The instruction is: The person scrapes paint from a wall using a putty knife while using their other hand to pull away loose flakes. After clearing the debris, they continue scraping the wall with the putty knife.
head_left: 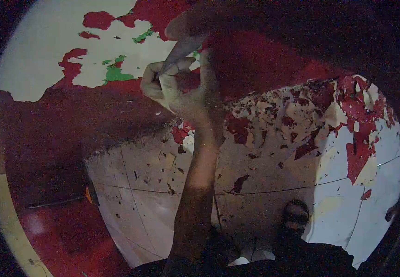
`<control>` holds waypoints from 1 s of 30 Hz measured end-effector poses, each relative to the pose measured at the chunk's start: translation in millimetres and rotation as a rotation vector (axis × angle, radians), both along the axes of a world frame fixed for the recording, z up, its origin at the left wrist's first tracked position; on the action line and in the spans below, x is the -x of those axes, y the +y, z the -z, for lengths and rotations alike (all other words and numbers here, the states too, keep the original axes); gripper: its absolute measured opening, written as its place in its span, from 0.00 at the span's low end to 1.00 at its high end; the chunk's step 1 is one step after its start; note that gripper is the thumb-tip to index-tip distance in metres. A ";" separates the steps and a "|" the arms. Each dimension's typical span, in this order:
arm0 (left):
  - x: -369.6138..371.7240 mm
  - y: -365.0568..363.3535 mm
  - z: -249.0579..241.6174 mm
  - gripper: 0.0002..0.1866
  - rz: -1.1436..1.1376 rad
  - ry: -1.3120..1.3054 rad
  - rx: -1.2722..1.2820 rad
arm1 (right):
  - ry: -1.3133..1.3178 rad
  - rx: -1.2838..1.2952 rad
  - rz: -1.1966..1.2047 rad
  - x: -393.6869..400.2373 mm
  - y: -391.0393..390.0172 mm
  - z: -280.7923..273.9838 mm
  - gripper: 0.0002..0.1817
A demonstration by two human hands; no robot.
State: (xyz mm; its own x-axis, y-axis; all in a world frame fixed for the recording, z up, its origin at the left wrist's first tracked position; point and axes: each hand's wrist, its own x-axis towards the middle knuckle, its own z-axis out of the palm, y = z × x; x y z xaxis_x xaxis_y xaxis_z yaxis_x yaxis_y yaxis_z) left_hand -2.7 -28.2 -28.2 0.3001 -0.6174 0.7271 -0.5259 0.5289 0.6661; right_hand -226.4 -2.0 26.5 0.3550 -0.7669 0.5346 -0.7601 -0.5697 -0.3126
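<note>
My left hand [181,90] is raised at upper centre with its forearm coming up from the bottom. Its fingers are curled beside the pointed lower end of a grey flat piece [183,51], and its thumb stands apart on the right. What these fingers hold is not clear. Dark and in shadow, my right hand [186,24] comes in from the upper right, closed at the wide upper end of the grey piece. Behind both hands is a wall [264,60] with red paint, bared pale patches [130,51] and green spots [118,74].
Below the wall lies a tiled floor [140,189] strewn with red and cream paint flakes [239,129], thickest along the wall's foot and at the right. A dark shoe [296,214] rests on the tiles at lower right. A glossy red surface [71,235] is at lower left.
</note>
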 end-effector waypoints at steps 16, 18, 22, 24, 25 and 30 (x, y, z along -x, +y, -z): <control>-2.5 -4.6 -2.9 0.16 0.000 -0.180 0.192 | 0.018 -0.043 0.053 11.9 7.5 -8.8 0.15; -1.8 -1.9 0.6 0.17 0.035 -0.223 0.208 | 0.016 -0.052 0.065 13.6 8.7 -8.9 0.15; 11.1 15.2 -5.2 0.18 0.007 -0.377 0.223 | 0.016 -0.086 0.109 18.5 12.4 -7.8 0.15; 8.7 15.6 -8.2 0.18 0.001 -0.473 0.247 | -0.001 -0.112 0.149 24.4 13.5 -6.4 0.15; 4.5 14.0 -10.1 0.18 0.019 -0.491 0.252 | -0.004 -0.125 0.171 24.4 14.8 -6.3 0.15; 4.0 10.2 -16.4 0.14 -0.043 -0.470 0.122 | -0.039 -0.246 0.266 31.9 26.0 10.5 0.15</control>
State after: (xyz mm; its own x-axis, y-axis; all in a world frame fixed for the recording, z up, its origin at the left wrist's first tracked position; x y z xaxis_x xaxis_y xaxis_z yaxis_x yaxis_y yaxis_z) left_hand -6.7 -18.0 -11.8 -0.0548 -0.5132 0.8565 -0.7783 0.5593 0.2853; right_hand -258.2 24.0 16.0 0.1089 -0.9372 0.3313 -0.8564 -0.2577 -0.4473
